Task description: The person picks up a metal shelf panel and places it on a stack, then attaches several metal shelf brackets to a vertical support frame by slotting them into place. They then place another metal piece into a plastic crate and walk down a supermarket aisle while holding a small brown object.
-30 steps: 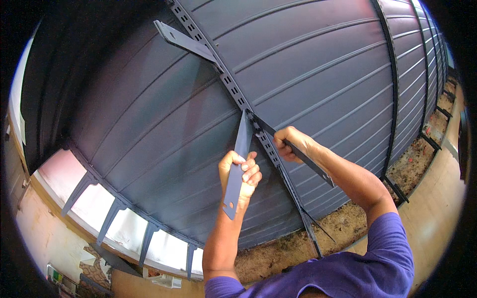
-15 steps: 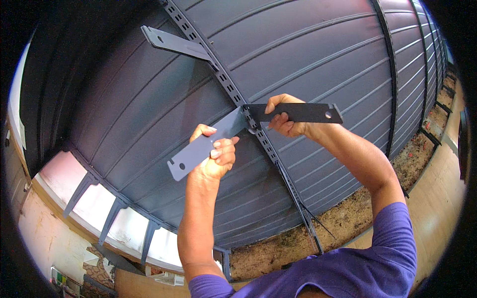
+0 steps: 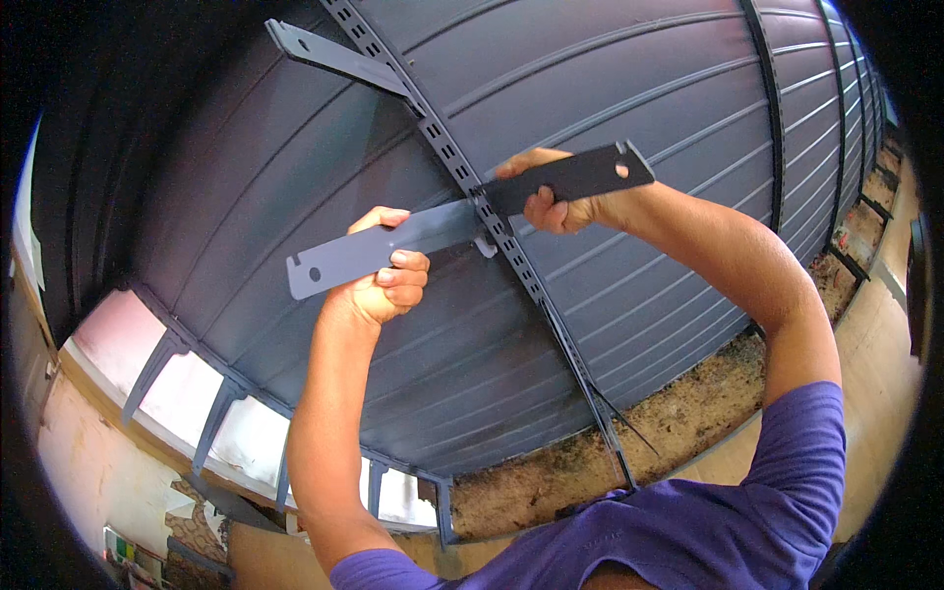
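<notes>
Both shelf brackets now lie level, swung up from hanging. Left hand (image 3: 385,285) grips grey bracket (image 3: 379,251) at 9 o'clock of slotted upright (image 3: 492,221); right hand (image 3: 556,202) clasps dark bracket (image 3: 575,175) at 3 o'clock, hooks meeting slots.

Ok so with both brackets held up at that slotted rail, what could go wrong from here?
Three risks, as I see it. The left bracket has its hooked end at the rail but I cannot tell that the hooks are seated; if not, it might drop when released. The right hand grips the right bracket close to the rail, so fingers could get pinched there. Both brackets are held overhead, so a slip from the left hand could bring metal down toward the person.
</notes>
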`<state>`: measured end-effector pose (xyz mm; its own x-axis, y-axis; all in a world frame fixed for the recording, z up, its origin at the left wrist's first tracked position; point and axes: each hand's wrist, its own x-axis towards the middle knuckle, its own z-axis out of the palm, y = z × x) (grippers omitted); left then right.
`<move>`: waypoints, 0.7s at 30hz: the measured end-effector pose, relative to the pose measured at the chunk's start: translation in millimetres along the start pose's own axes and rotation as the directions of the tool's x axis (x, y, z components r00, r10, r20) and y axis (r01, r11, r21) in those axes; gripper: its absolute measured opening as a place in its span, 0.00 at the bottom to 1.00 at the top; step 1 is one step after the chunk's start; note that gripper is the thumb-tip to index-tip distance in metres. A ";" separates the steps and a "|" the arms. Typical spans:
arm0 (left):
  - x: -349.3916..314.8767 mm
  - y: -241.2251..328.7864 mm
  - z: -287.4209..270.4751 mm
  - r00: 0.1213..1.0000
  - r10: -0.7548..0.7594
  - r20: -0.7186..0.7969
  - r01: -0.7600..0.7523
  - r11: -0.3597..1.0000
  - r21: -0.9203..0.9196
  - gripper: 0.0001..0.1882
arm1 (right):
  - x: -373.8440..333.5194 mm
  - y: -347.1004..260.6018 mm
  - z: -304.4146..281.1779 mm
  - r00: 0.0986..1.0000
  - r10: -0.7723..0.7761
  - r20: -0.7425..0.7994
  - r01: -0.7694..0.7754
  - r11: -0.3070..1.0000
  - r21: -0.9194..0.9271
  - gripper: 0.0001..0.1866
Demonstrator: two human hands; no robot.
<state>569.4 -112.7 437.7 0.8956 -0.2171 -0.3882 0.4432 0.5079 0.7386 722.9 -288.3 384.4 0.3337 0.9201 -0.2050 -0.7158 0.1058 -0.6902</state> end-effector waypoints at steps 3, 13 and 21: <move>12.4 -4.8 -10.1 0.997 -0.058 0.051 0.058 0.998 -0.006 0.15 | -4.8 6.9 -3.7 0.999 0.034 -0.034 -0.035 0.999 -0.030 0.18; 4.3 -105.5 -53.3 0.995 0.093 0.030 -0.090 0.993 -0.082 0.17 | -69.4 99.7 -62.2 0.969 -0.125 -0.213 0.085 0.979 -0.186 0.12; 55.3 -207.6 -73.4 0.867 0.496 0.040 -0.462 0.773 0.434 0.33 | -17.7 212.8 -95.7 0.767 -0.565 -0.303 0.488 0.821 -0.295 0.36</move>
<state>524.3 -169.0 222.4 0.9982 0.0300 0.0519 -0.0554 0.1311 0.9898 623.4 -318.1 174.7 0.8464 0.5321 0.0229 -0.2435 0.4248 -0.8719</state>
